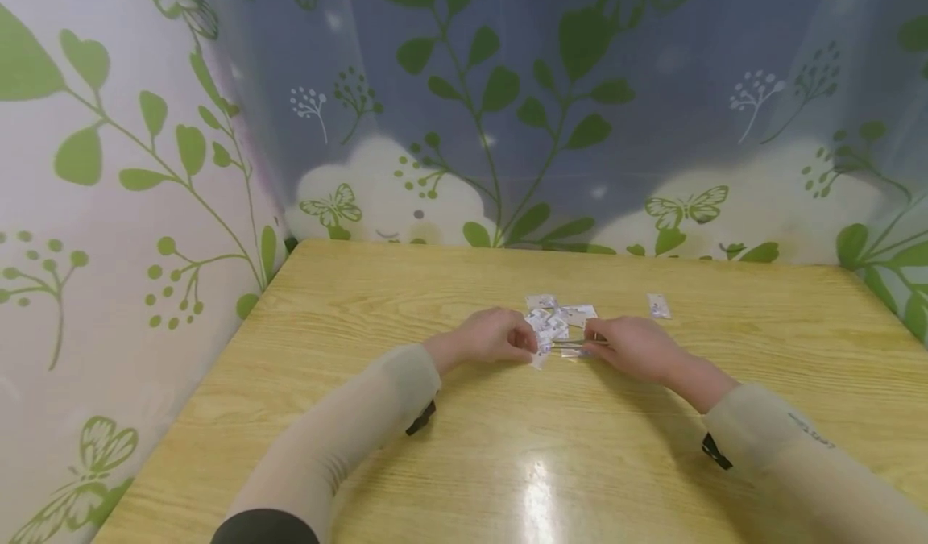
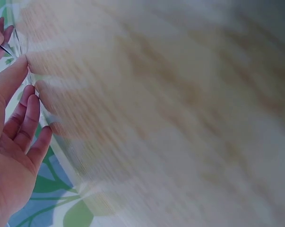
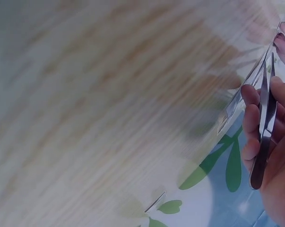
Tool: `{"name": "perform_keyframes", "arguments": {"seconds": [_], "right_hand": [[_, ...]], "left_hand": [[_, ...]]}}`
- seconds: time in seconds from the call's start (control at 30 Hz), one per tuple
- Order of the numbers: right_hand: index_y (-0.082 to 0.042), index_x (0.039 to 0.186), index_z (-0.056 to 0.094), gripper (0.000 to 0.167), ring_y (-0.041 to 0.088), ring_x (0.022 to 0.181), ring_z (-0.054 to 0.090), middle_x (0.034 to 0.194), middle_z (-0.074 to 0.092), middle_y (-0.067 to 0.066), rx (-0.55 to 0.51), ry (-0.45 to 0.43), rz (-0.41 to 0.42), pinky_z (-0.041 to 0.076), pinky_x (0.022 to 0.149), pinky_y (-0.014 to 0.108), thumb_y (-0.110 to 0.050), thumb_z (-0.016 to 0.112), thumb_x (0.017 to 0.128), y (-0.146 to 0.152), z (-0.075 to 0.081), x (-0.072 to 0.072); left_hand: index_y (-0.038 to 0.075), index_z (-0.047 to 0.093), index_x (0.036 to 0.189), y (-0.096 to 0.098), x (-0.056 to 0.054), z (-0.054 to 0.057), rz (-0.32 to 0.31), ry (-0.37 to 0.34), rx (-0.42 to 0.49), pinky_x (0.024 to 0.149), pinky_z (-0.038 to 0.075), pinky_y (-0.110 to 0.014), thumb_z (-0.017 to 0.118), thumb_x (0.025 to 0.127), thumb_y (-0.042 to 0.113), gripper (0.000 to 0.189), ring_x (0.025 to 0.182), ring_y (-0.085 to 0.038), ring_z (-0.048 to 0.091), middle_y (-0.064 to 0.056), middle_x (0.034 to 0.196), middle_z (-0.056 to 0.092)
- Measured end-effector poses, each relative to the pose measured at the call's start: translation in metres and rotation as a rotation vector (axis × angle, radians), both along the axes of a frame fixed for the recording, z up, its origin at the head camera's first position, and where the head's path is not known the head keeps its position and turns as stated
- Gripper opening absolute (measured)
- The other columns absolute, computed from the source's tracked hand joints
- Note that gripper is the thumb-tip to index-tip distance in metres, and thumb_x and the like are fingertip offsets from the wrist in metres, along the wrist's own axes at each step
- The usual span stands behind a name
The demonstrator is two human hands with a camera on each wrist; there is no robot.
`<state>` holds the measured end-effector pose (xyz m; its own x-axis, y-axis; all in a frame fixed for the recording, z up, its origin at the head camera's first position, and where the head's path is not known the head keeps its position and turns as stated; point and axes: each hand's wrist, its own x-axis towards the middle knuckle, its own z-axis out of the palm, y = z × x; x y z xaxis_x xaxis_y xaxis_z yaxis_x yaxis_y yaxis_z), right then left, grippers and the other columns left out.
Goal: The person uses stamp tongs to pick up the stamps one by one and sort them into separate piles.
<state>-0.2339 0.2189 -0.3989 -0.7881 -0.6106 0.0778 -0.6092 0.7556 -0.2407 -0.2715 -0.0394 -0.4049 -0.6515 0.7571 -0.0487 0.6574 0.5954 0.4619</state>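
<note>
Small clear printed packets lie in a loose, overlapping pile on the wooden table. At the pile's left edge is my left hand, thumb and fingertips at the end of a packet, pinching it low against the tabletop. My right hand grips metal tweezers between thumb and fingers, their tips pointing left over the pile. In the right wrist view the tweezer arms stand slightly apart at the tips. The left wrist view shows the left hand with its other fingers spread loosely by the table surface.
One separate packet lies to the right of the pile, behind the right hand. The wooden table meets a leaf-patterned curtain at the back and a patterned wall covering at the left.
</note>
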Motion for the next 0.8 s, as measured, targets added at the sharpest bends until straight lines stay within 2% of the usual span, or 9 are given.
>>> {"name": "perform_keyframes", "arguments": {"seconds": [0.2,0.4,0.67,0.8], "right_hand": [[-0.016,0.089,0.060,0.009,0.005,0.050,0.039,0.064,0.052,-0.012,-0.008,-0.001,-0.008,0.032,0.047,0.026,-0.022,0.064,0.095,-0.0005,-0.0009,0.0005],[-0.017,0.087,0.060,0.010,0.005,0.050,0.037,0.064,0.051,-0.011,-0.036,-0.004,0.003,0.031,0.047,0.026,-0.021,0.064,0.095,0.0000,0.0019,0.0036],[-0.014,0.093,0.064,0.006,0.005,0.061,0.056,0.080,0.066,-0.004,-0.063,-0.084,-0.009,0.044,0.055,0.030,-0.019,0.063,0.095,0.0015,0.0045,0.0055],[-0.014,0.092,0.064,0.006,0.007,0.063,0.057,0.082,0.067,-0.002,-0.074,-0.098,-0.025,0.044,0.055,0.030,-0.018,0.063,0.095,0.0014,0.0044,0.0044]], "left_hand": [[0.019,0.072,0.095,-0.0007,-0.0005,-0.0001,0.009,-0.004,-0.002,0.072,0.044,-0.020,0.073,0.088,0.024,0.009,0.078,-0.005,0.054,0.010,0.084,0.059],[0.020,0.073,0.097,-0.0004,-0.0036,-0.0037,0.006,-0.001,-0.009,0.073,0.044,-0.020,0.073,0.088,0.025,0.010,0.079,-0.005,0.055,0.012,0.085,0.059],[0.020,0.073,0.097,0.0007,-0.0021,-0.0023,0.017,-0.016,-0.024,0.074,0.044,-0.021,0.073,0.089,0.025,0.009,0.080,-0.005,0.055,0.011,0.086,0.060],[0.020,0.073,0.097,0.0005,-0.0009,-0.0016,0.023,-0.023,-0.020,0.075,0.044,-0.021,0.073,0.089,0.024,0.009,0.081,-0.005,0.055,0.011,0.087,0.060]]}}
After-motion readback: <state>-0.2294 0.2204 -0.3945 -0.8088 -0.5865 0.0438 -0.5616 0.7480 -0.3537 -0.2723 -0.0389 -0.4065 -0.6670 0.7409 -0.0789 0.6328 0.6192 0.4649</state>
